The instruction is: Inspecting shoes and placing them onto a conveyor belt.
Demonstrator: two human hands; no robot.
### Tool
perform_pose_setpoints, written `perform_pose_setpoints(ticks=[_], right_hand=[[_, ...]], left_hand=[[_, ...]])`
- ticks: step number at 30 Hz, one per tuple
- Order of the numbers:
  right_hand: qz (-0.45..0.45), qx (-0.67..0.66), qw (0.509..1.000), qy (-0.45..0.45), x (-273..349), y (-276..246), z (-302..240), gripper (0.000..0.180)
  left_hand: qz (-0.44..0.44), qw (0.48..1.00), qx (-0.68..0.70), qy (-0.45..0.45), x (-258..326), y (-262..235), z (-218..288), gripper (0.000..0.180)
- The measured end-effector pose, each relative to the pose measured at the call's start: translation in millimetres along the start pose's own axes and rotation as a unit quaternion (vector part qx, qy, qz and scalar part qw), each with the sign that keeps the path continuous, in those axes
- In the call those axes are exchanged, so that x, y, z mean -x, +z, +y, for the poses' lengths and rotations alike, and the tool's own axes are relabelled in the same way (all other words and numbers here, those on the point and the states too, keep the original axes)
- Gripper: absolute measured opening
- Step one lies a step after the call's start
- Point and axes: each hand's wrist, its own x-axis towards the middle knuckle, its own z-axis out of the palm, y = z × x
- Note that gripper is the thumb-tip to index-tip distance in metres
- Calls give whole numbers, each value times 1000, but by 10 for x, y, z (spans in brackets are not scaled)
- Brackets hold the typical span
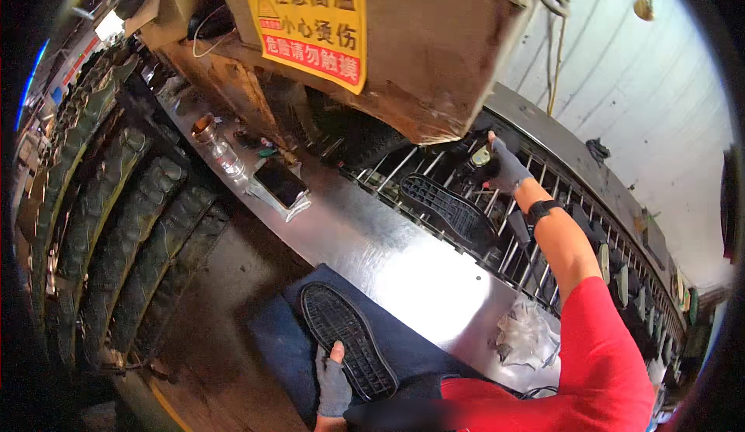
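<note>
Black shoe sole (341,327) is sitting in the left hand (334,385), low over dark-blue fabric (275,335) at the person's lap, gridded face showing. Left thumb is pressing on that face near the edge; the other fingers are passing underneath, mostly hidden, so the hand is grasping the sole. Right hand (510,167) is reaching out to the rod conveyor (508,260), fingers at a dark item with a pale oval patch (480,157); can't tell if they're gripping it or just touching. Both hands are wearing grey gloves with bare fingertips; a black band (542,210) is circling the right wrist. Second black sole (450,209) is lying gridded face up on the conveyor, just short of the right hand. A big boxy housing (434,36) with a yellow-and-red label (310,25) is overhanging the conveyor. Alongside, a bare metal ledge (380,230) is carrying crumpled whitish sheeting (526,335) near the right elbow and, farther off, a dark phone (281,181) on a pale packet (297,209), with a clear bottle (226,159) beside it. Tiered dark ribbed pieces (116,199) are filling the far left.
</note>
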Motion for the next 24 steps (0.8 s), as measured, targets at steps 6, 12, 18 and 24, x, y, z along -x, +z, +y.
perform_pose_setpoints(ticks=[6, 12, 18, 24], right_hand=[[202, 21, 979, 8, -183, -286, 13, 94], [-100, -10, 995, 27, 1116, -103, 268, 68], [-114, -39, 990, 79, 2199, 393, 1082, 99], [-277, 236, 930, 49, 2763, 1670, 1525, 116]], left_hand=[[-18, 1000, 7, 2, -84, -59, -111, 47], [61, 963, -240, 104, -15, -464, -169, 51], [-100, 937, -165, 291, -106, -81, 553, 48], [-61, 947, -117, 295, -165, 514, 724, 79]])
